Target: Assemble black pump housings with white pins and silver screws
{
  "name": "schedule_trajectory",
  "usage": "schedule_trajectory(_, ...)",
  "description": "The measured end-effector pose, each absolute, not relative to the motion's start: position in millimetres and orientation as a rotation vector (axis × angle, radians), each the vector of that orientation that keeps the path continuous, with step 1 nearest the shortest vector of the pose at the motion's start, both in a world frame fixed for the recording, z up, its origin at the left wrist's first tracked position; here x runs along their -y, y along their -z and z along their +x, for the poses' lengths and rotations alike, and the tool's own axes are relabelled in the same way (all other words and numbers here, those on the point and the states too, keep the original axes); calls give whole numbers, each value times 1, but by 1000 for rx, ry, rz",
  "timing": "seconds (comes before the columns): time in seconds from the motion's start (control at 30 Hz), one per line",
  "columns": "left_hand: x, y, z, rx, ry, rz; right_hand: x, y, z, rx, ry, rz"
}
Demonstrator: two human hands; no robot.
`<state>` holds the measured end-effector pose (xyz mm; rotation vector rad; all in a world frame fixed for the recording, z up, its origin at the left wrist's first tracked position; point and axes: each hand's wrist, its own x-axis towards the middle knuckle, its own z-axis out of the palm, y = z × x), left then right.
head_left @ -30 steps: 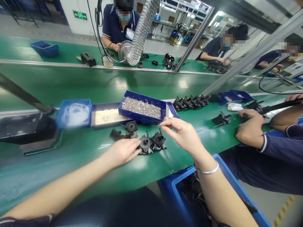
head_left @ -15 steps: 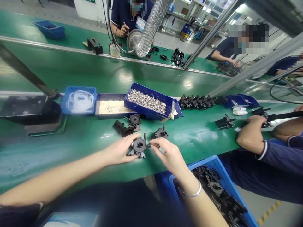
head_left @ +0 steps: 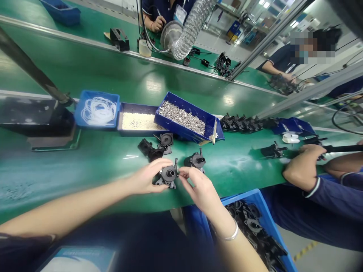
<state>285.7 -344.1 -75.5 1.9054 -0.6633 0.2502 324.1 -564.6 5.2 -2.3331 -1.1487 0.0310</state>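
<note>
My left hand (head_left: 150, 177) is wrapped round a small black pump (head_left: 170, 173), which stands on the green table with its round face and centre nozzle toward me. A second, thin spout rises from the pump's top. At the pump's right edge, thumb and forefinger of my right hand (head_left: 197, 185) are pinched together; what sits between them is too small to make out. Just behind the right hand stands another black pump (head_left: 195, 160). Beyond the left hand lie a black pump body (head_left: 149, 149) and a loose round pump cover (head_left: 166, 139).
A blue bin of metal screws (head_left: 183, 119) rests tilted over a bin of cream-coloured small parts (head_left: 138, 121). Left of them is a blue tray (head_left: 116, 109) of white rings. A blue crate (head_left: 259, 196) of pumps stands at lower right, beside a co-worker's arm (head_left: 303, 170).
My right hand's pinched fingers have moved in against the pump's right edge, closing the small gap. The left hand keeps its hold. The whole view has shifted slightly.
</note>
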Motion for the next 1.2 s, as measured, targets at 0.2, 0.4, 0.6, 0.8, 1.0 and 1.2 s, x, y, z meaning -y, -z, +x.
schedule_trajectory(0.2, 348, 87, 286, 656, -243, 1919, 565, 4, 319, 1218, 87, -2337)
schedule_trajectory(0.4, 355, 94, 281, 621, -321, 1982, 569, 27, 304, 1195, 302, -2321)
schedule_trajectory(0.6, 359, 95, 280, 588, -347, 1941, 568, 49, 297, 1157, 495, -2246)
schedule_trajectory(0.8, 360, 98, 282, 619, -438, 1909, 570, 60, 301, 1135, 482, -2172)
schedule_trajectory(1.0, 361, 100, 282, 605, -484, 1939, 570, 79, 295, 907, 345, -2199)
schedule_trajectory(1.2, 361, 100, 282, 601, -552, 1941, 566, 80, 298, 966, 413, -2255)
